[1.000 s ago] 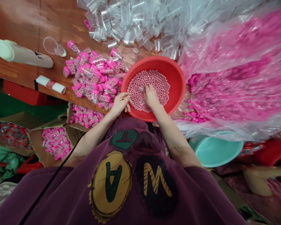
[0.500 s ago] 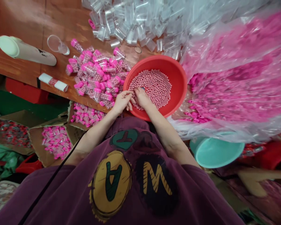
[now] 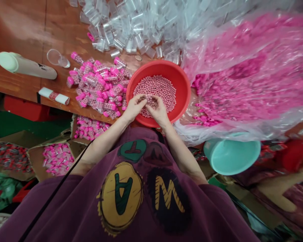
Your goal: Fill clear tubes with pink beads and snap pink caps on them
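- Pink beads [image 3: 158, 90] cover the floor of a red plastic basin [image 3: 181, 84], and your hands work right over them at the basin's 7 o'clock side.
- Your left hand [image 3: 133, 108] and your right hand [image 3: 158, 111] meet above the beads, palms turned toward each other.
- Your fingers [image 3: 141, 98] curl half closed, the tips almost touching. You cannot tell from this view whether either hand has hold of a bead or anything else.
- The step in hand looks like handling beads over the basin.
- Within reach at 9 o'clock, pink-capped tubes [image 3: 98, 90] lie heaped on the wooden surface [image 3: 20, 30], and clear plastic tubes [image 3: 131, 30] pile up at 12 o'clock.
- At 3 o'clock, a clear plastic bag of pink caps [image 3: 242, 74] lies beside the basin.
- A teal basin [image 3: 232, 158] sits at 5 o'clock, and a cardboard tray of capped tubes [image 3: 58, 159] at 8 o'clock.
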A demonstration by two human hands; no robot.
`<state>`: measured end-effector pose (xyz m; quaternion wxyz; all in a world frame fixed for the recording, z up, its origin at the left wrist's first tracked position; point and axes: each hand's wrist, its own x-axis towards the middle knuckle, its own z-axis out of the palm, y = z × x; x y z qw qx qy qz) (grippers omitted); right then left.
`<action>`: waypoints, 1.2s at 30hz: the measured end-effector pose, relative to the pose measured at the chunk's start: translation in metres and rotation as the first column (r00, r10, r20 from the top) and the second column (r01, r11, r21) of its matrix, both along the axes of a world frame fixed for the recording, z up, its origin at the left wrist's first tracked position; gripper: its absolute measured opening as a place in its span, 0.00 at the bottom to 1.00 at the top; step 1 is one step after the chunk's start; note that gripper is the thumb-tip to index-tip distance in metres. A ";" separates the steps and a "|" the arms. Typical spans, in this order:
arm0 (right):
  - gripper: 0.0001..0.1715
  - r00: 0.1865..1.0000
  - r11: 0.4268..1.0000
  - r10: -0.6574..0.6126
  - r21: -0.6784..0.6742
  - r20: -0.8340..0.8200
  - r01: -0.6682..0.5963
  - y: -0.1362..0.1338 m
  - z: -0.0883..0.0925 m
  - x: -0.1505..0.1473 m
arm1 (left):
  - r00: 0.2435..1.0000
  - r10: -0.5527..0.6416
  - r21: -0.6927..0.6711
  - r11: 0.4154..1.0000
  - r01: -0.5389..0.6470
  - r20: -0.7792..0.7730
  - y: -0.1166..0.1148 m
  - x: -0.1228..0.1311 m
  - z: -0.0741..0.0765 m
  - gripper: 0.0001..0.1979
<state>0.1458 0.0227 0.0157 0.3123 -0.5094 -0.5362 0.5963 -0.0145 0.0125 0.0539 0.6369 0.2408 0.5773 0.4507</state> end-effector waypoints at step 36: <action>0.25 0.985 0.978 0.157 -0.126 -0.066 -0.164 -0.007 0.077 0.060 | 0.892 -0.271 -0.158 0.925 0.345 0.362 0.003 0.006 0.047 0.08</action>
